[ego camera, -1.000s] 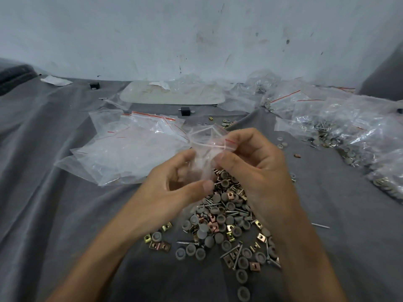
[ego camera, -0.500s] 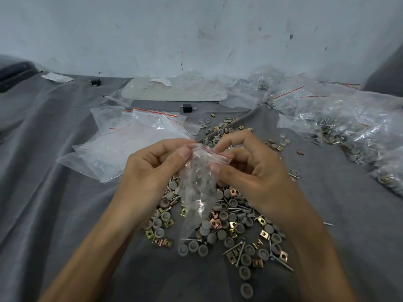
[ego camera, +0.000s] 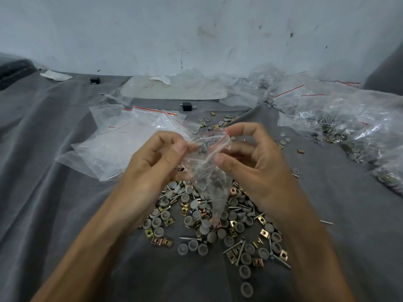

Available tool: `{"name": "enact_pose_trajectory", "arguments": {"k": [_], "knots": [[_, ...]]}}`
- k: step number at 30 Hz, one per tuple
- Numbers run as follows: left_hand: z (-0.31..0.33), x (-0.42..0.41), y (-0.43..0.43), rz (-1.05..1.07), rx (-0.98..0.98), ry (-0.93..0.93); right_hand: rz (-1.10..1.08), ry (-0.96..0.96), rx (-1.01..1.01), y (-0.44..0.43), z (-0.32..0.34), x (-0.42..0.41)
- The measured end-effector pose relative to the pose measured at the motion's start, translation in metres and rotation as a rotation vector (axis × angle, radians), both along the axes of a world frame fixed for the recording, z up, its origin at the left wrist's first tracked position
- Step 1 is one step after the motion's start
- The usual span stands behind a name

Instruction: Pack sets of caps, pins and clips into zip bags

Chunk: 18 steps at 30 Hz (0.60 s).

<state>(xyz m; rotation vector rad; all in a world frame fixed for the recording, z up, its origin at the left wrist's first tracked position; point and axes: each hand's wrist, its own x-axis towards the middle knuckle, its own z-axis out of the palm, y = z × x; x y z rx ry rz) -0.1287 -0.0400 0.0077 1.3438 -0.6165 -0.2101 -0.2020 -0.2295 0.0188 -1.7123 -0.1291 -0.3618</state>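
Observation:
A small clear zip bag (ego camera: 209, 177) with a red strip at its mouth hangs between my hands, mouth pulled apart. My left hand (ego camera: 154, 162) pinches the bag's left lip between thumb and forefinger. My right hand (ego camera: 255, 162) pinches the right lip, forefinger on the far edge and thumb on the near one. Under the bag lies a pile (ego camera: 218, 223) of grey round caps, metal pins and brass-coloured clips on the grey cloth. I cannot tell whether the bag holds anything.
A stack of empty zip bags (ego camera: 122, 144) lies to the left. Filled bags (ego camera: 353, 127) are heaped at the right. A pale flat board (ego camera: 174, 90) rests by the wall, with two small black blocks (ego camera: 186, 106) near it. Loose caps and clips (ego camera: 218, 123) lie beyond my hands.
My hands dropped a little toward the pile and moved apart, spreading the bag's mouth wider; the bag now hangs lower over the pile.

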Motion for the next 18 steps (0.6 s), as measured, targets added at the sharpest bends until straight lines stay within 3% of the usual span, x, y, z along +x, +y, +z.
{"name": "enact_pose_trajectory", "arguments": {"k": [3, 5, 8, 12, 15, 18], "knots": [[-0.002, 0.0, 0.001, 0.074, 0.239, -0.201, -0.006, -0.016, -0.112, 0.003, -0.003, 0.0], [-0.006, 0.001, 0.002, 0.11, 0.323, -0.193, -0.01, -0.052, -0.214, 0.005, -0.004, 0.0], [-0.005, 0.001, 0.001, 0.048, 0.272, -0.017, 0.02, -0.005, -0.378, 0.001, -0.005, 0.0], [0.004, 0.004, 0.01, -0.14, 0.016, 0.201, 0.016, 0.134, -0.595, -0.012, -0.008, -0.001], [0.006, 0.008, 0.017, -0.136, 0.039, 0.197, 0.012, 0.148, -0.497, -0.021, -0.006, -0.005], [0.004, 0.007, 0.014, -0.119, 0.134, 0.135, -0.01, 0.131, -0.542, -0.02, -0.001, -0.007]]}}
